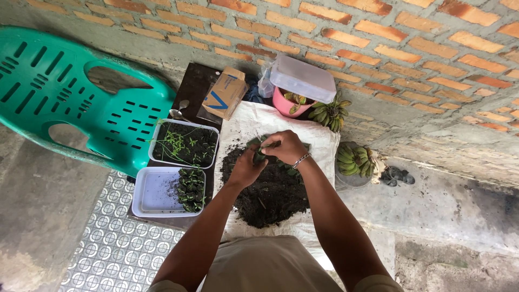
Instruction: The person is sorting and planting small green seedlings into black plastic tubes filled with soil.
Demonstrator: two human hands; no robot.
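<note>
Both hands meet over the soil heap (270, 189). The left hand (246, 168) has its grip closed around a small dark green pouch (258, 154), seemingly a soft seedling bag, and the right hand (285, 146) pinches the same pouch from above, fingers curled at its upper edge. The right wrist carries a silver bracelet (301, 160). Whether the pouch already holds soil cannot be told, since the fingers cover most of it.

The pouch looks thin and limp, so it would likely weigh almost nothing, crumple under pressure and sag unless held by its rim; a hold on opposite edges of the mouth seems the surest way to keep it open. Its surface is dull green and creased.

The dark, crumbly soil lies heaped on a white woven sack (243, 121) spread on the ground, with a few more green scraps at the far edge of the heap. Left of the sack stands a white tray (157, 141) of soil with thin green sprouts, and nearer the person a second white tray (141, 197) with small filled pouches crowded at its right end. Beyond these lie a cardboard box (224, 92), a spoon (177, 114) and a pink pot (284, 105) under a clear plastic container (303, 78). A teal plastic chair (59, 97) lies tipped at the left, and bunches of green bananas (354, 159) rest by the brick wall (411, 43).
</note>
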